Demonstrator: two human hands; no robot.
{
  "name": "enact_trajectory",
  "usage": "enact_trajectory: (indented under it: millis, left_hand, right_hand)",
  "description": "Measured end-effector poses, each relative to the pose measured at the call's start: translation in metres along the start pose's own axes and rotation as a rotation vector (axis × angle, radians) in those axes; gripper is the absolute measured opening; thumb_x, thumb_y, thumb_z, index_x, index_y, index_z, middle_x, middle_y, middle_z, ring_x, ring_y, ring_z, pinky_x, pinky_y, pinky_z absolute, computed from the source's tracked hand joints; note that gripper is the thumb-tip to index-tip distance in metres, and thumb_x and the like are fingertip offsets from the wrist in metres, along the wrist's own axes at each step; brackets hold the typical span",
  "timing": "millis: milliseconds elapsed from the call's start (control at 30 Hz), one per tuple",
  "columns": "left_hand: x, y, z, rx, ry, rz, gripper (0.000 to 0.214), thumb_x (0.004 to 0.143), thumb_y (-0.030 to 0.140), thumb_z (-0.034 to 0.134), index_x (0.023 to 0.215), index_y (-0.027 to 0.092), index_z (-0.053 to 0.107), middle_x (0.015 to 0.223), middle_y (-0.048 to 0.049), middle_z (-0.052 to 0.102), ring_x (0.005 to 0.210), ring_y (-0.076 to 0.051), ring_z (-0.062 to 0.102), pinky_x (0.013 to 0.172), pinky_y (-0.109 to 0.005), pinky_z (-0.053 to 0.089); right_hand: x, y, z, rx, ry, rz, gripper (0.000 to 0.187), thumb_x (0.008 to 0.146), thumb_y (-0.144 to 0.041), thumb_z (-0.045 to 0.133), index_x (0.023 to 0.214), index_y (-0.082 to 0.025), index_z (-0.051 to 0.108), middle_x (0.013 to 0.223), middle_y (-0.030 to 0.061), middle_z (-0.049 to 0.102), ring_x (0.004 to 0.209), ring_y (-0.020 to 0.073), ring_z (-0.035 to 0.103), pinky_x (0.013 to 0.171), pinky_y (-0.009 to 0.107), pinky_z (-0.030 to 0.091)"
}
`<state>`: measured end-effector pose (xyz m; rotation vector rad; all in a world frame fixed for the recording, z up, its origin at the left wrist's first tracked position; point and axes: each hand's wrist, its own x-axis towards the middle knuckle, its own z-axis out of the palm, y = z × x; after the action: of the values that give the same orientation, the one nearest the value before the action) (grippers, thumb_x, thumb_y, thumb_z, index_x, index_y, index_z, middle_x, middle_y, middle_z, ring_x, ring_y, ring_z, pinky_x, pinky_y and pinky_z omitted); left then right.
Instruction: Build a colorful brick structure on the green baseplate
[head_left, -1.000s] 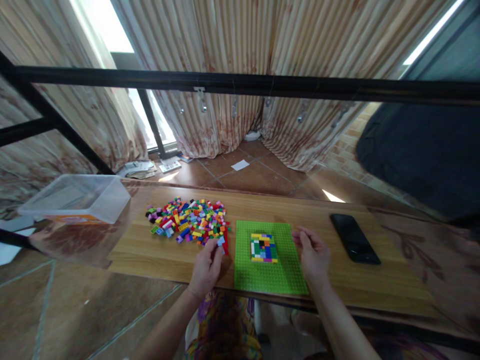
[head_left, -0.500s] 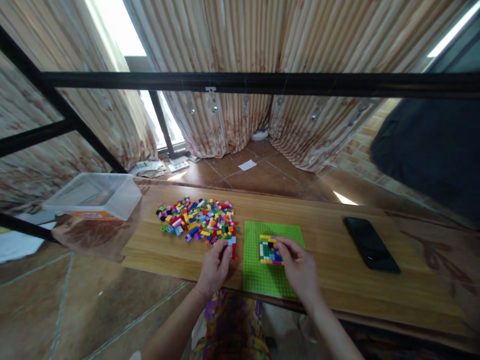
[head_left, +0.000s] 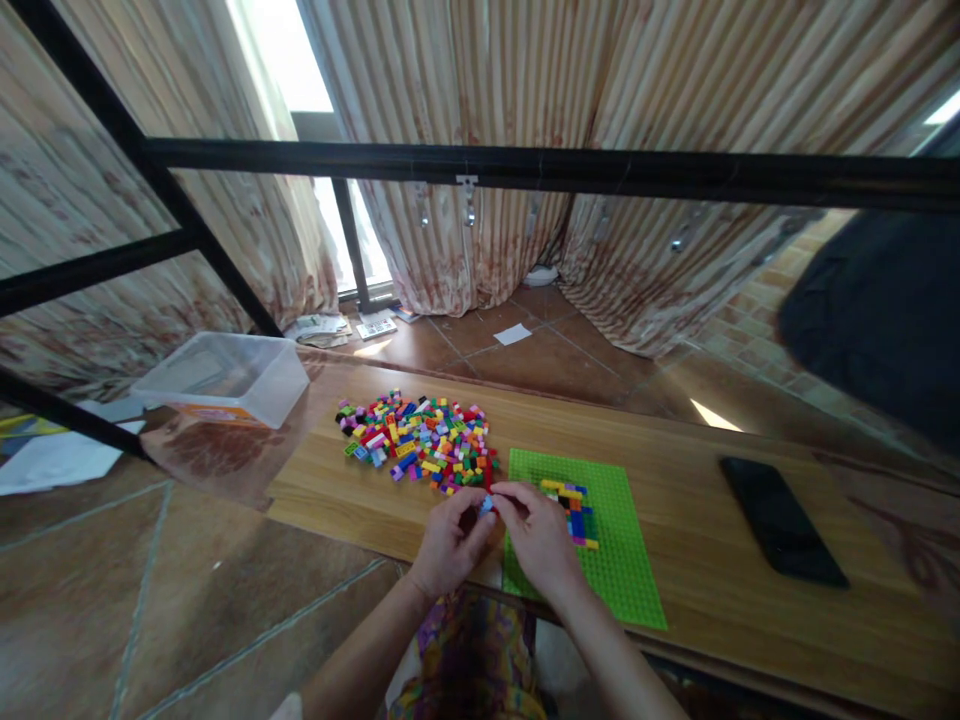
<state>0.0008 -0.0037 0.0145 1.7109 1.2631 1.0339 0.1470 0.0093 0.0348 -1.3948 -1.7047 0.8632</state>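
Note:
Between the fingertips of my left hand [head_left: 450, 535] is a small light blue toy brick [head_left: 487, 505], held just off the left edge of the green baseplate. My right hand [head_left: 536, 535] meets it there, thumb and fingers closed at the brick's right side and partly hiding it. On the green baseplate [head_left: 626, 560] sits a flat patchwork of toy bricks [head_left: 577, 522] in yellow, blue, orange and other colours. My right hand covers its left part. Just beyond my fingertips lies a heap of loose toy bricks [head_left: 420, 440] in many colours.
A black phone [head_left: 784, 520] lies on the right of the wooden table [head_left: 675, 480]. At the table's left end stands a clear plastic box [head_left: 225, 380]. A black metal rail [head_left: 480, 162] runs across in front of striped curtains [head_left: 480, 80]. Papers lie on the tiled floor.
My right hand has left the brick patchwork and moved left to meet my left hand at the light blue brick. The whole view has shifted, with the table appearing further right.

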Motion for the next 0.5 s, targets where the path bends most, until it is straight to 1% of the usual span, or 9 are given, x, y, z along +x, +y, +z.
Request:
enact_trajectory:
  millis: [67, 133, 233, 300, 400, 500]
  left_hand:
    - [0.0, -0.002, 0.002, 0.023, -0.003, 0.0, 0.02, 0.089, 0.032, 0.051, 0.097, 0.017, 0.062, 0.086, -0.0045, 0.064, 0.078, -0.015, 0.057, 0.073, -0.025, 0.044]
    - [0.0, -0.004, 0.003, 0.053, 0.006, -0.003, 0.019, 0.089, 0.032, 0.05, 0.093, 0.018, 0.062, 0.082, -0.0038, 0.062, 0.074, -0.014, 0.055, 0.07, -0.025, 0.043]
    - [0.0, -0.004, 0.005, 0.086, 0.018, -0.006, 0.017, 0.088, 0.031, 0.05, 0.088, 0.018, 0.061, 0.077, -0.0026, 0.06, 0.07, -0.014, 0.053, 0.067, -0.024, 0.042]
    - [0.0, -0.003, 0.005, 0.091, 0.019, 0.001, 0.016, 0.088, 0.03, 0.05, 0.086, 0.018, 0.06, 0.076, -0.0023, 0.06, 0.069, -0.014, 0.053, 0.066, -0.024, 0.042]
    - [0.001, -0.002, 0.004, 0.087, 0.017, 0.016, 0.016, 0.088, 0.029, 0.049, 0.085, 0.018, 0.06, 0.076, -0.0022, 0.06, 0.07, -0.014, 0.053, 0.066, -0.024, 0.041]
    - [0.001, -0.002, 0.004, 0.084, 0.021, 0.009, 0.017, 0.088, 0.029, 0.049, 0.084, 0.018, 0.061, 0.077, -0.0025, 0.061, 0.07, -0.014, 0.054, 0.066, -0.024, 0.042]
  right_hand:
    - [0.0, 0.003, -0.002, -0.023, 0.001, 0.0, 0.022, 0.088, -0.029, 0.051, 0.095, -0.022, 0.07, 0.093, 0.0052, 0.072, 0.085, 0.0195, 0.066, 0.078, 0.031, 0.049]
    - [0.008, 0.004, -0.005, -0.098, 0.026, -0.02, 0.023, 0.089, -0.028, 0.048, 0.096, -0.021, 0.07, 0.094, 0.0057, 0.072, 0.085, 0.0195, 0.066, 0.077, 0.03, 0.048]
    - [0.035, 0.003, -0.008, -0.318, 0.042, -0.065, 0.026, 0.09, -0.022, 0.045, 0.096, -0.021, 0.069, 0.096, 0.0062, 0.071, 0.088, 0.0194, 0.064, 0.08, 0.03, 0.046]
    - [0.056, 0.003, -0.006, -0.51, -0.031, -0.036, 0.025, 0.089, -0.018, 0.046, 0.093, -0.022, 0.07, 0.093, 0.0062, 0.07, 0.087, 0.0188, 0.063, 0.078, 0.028, 0.044]
    - [0.081, 0.007, 0.002, -0.562, -0.084, -0.026, 0.021, 0.084, -0.015, 0.053, 0.088, -0.022, 0.072, 0.088, 0.0069, 0.069, 0.084, 0.0185, 0.063, 0.076, 0.027, 0.043]
    - [0.091, 0.013, 0.01, -0.576, -0.113, -0.009, 0.016, 0.081, -0.015, 0.057, 0.084, -0.02, 0.072, 0.086, 0.008, 0.068, 0.084, 0.0194, 0.063, 0.077, 0.028, 0.042]
